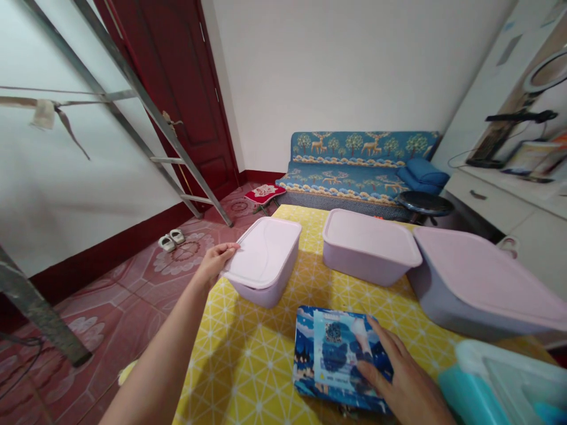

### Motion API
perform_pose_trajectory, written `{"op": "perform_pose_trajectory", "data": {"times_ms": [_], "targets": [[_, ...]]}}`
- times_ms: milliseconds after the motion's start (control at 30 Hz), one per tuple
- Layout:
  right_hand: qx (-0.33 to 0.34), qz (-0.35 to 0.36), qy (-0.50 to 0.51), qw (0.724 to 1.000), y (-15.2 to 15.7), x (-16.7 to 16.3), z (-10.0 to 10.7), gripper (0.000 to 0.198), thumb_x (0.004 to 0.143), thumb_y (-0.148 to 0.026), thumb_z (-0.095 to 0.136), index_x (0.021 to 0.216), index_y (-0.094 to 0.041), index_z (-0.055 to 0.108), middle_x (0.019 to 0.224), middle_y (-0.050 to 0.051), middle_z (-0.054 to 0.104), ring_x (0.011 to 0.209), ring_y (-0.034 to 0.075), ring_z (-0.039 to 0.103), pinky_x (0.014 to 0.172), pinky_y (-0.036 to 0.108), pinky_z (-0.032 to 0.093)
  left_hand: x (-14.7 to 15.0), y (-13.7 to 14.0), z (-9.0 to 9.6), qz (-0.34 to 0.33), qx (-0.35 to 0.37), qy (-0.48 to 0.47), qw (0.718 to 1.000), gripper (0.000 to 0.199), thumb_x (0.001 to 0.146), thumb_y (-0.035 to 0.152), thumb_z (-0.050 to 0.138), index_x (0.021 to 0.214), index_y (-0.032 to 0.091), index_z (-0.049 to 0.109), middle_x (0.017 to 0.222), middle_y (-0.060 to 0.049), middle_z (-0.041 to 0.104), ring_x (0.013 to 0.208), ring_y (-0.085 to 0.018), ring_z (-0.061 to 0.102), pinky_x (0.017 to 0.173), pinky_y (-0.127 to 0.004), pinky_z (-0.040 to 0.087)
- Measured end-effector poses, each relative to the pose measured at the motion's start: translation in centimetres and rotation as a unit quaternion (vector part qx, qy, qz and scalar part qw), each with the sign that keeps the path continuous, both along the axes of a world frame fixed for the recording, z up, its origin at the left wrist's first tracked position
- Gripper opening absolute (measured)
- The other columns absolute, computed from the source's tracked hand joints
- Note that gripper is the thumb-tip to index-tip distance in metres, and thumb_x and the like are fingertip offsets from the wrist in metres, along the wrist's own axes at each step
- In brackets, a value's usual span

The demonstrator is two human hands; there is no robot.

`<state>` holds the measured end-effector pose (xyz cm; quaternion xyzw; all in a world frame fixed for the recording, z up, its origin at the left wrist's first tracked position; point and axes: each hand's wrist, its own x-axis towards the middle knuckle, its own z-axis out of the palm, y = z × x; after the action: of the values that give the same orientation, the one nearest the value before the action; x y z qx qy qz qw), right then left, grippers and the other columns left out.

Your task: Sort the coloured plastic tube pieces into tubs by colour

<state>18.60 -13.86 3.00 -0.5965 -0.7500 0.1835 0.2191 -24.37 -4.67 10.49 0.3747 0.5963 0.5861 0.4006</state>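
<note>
On the left side of a yellow, triangle-patterned tablecloth point(248, 354) stands a lilac plastic bin point(283, 280); the left hand point(215, 261) pinches its pale lid point(268, 245) at the rim, apparently to control it, as a slim gap shows beneath the near edge. Nearer, the right hand point(407, 372) clasps a glossy printed blue box point(328, 354) by its right side, thumb on top, probably to steady it. Two more smooth, round-cornered lilac bins point(372, 236) stand farther right.
</note>
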Motion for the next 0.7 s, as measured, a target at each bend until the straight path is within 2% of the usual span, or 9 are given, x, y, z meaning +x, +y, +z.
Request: {"op": "perform_pose_trajectory", "data": {"times_ms": [200,367,467,567,633,700], "targets": [[0.012,0.050,-0.003,0.999,-0.1,-0.1,0.3,0.097,0.057,-0.044,0.073,0.144,-0.021,0.037,0.156,0.014,0.018,0.136,0.036,0.033,0.103,0.045,0.041,-0.1,-2.0,0.3,-0.044,-0.016,0.033,0.998,0.046,0.053,0.044,0.081,0.082,0.011,0.070,0.062,-0.003,0.064,0.050,-0.011,0.051,0.047,-0.020,0.031],[-0.018,0.120,-0.059,0.991,-0.5,-0.9,1.1,0.107,0.049,-0.027,0.072,0.146,-0.033,0.030,0.159,0.004,0.007,0.136,0.038,0.032,0.098,0.046,0.045,-0.2,-1.4,-0.9,-0.057,-0.014,0.009,0.998,0.047,0.056,0.044,0.081,0.087,0.011,0.069,0.066,-0.003,0.065,0.051,-0.011,0.053,0.047,-0.020,0.033],[-0.028,0.123,-0.089,0.988,-0.9,-1.3,1.1,0.112,0.047,-0.024,0.073,0.147,-0.037,0.026,0.159,-0.001,0.001,0.136,0.038,0.032,0.097,0.047,0.046,-0.1,-1.2,-0.9,-0.048,-0.001,0.006,0.999,0.059,0.058,0.050,0.079,0.100,0.010,0.067,0.078,-0.007,0.068,0.059,-0.014,0.057,0.052,-0.022,0.040],[-0.018,0.115,-0.081,0.990,-1.5,-1.2,0.8,0.108,0.052,-0.025,0.074,0.147,-0.039,0.025,0.159,-0.003,0.002,0.136,0.036,0.033,0.101,0.047,0.044,1.0,-3.2,-0.1,0.046,0.049,0.108,0.992,0.063,0.069,0.058,0.068,0.113,0.013,0.064,0.098,-0.009,0.067,0.084,-0.020,0.062,0.069,-0.026,0.048],[-0.016,0.121,-0.063,0.991,-1.9,-0.9,0.5,0.103,0.057,-0.025,0.072,0.147,-0.039,0.024,0.159,-0.003,0.004,0.138,0.034,0.030,0.105,0.047,0.041,2.7,-6.2,0.3,0.162,0.100,0.214,0.958,0.048,0.078,0.054,0.060,0.111,0.018,0.064,0.112,-0.008,0.063,0.105,-0.022,0.057,0.087,-0.029,0.046],[-0.012,0.121,-0.033,0.992,-2.3,-0.4,-0.1,0.099,0.062,-0.023,0.068,0.148,-0.037,0.021,0.159,-0.001,0.007,0.140,0.032,0.027,0.108,0.047,0.037,5.2,-10.0,-0.2,0.219,0.148,0.286,0.921,0.031,0.087,0.043,0.053,0.108,0.022,0.064,0.114,-0.006,0.062,0.111,-0.023,0.055,0.098,-0.033,0.042]]}}
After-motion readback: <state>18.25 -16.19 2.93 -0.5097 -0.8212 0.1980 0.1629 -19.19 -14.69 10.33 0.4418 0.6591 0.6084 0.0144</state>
